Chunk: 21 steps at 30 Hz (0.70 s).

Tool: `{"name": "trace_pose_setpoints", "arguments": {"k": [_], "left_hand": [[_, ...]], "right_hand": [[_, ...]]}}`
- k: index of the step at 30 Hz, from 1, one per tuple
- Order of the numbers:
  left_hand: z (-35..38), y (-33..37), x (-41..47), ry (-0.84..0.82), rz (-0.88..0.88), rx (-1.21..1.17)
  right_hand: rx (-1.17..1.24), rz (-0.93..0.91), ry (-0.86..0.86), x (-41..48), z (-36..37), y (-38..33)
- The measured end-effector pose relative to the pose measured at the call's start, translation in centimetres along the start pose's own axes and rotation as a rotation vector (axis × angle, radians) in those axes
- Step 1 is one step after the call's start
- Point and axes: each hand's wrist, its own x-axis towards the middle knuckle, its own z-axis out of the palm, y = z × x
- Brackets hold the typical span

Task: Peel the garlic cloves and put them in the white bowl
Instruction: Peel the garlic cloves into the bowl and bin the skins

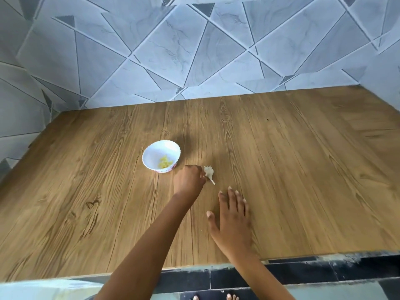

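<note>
Fingers [200, 174] of L hand [189, 180] curled on garlic [208, 172], R hand [231, 215] flat

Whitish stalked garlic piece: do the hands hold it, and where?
The left hand meets the whitish garlic piece at its bulb end, stalk free; grip or touch cannot be told. The right hand holds nothing.

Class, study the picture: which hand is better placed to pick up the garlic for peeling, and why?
Left. The left hand has curled fingers touching the garlic, beside the white bowl; the right hand is open, nearer the table edge, apart from it.
</note>
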Motion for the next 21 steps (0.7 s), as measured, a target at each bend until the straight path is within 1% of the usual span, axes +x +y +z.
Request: {"name": "trace_pose_setpoints", "arguments": {"k": [3, 6, 9, 10, 12, 14, 16, 18, 21], "left_hand": [[-0.1, 0.4, 0.2, -0.004, -0.027, 0.008], [-0.4, 1.1, -0.1, -0.004, -0.013, 0.054], [-0.4, 1.0, -0.7, 0.019, 0.025, 0.024], [-0.4, 0.6, -1.0, 0.037, 0.042, -0.032], [-0.4, -0.9, -1.7, 0.076, 0.056, -0.225], [-1.1, -2.5, -2.6, 0.078, 0.045, -0.394], [-2.2, -3.8, -3.9, 0.024, -0.007, -0.553], [-3.0, -5.0, -5.0, -0.014, -0.098, -0.707], [-4.1, -6.5, -6.5, -0.067, -0.179, -0.826]], "right_hand": [[-0.001, -0.020, 0.007, 0.0, 0.2, 0.2], [-0.002, -0.034, 0.005, 0.1, 0.2, 0.2], [0.004, -0.041, -0.018, 0.0, -0.1, 0.2], [0.014, -0.046, -0.024, -0.1, 0.0, 0.3], [0.036, -0.072, -0.009, -0.1, 0.1, 0.5], [0.069, -0.119, 0.015, 0.0, 0.2, 0.5], [0.135, -0.181, 0.041, 0.1, 0.0, 0.1], [0.227, -0.244, 0.069, 0.4, -0.2, -0.7], [0.258, -0.317, 0.074, 1.1, 0.1, -1.6]]}}
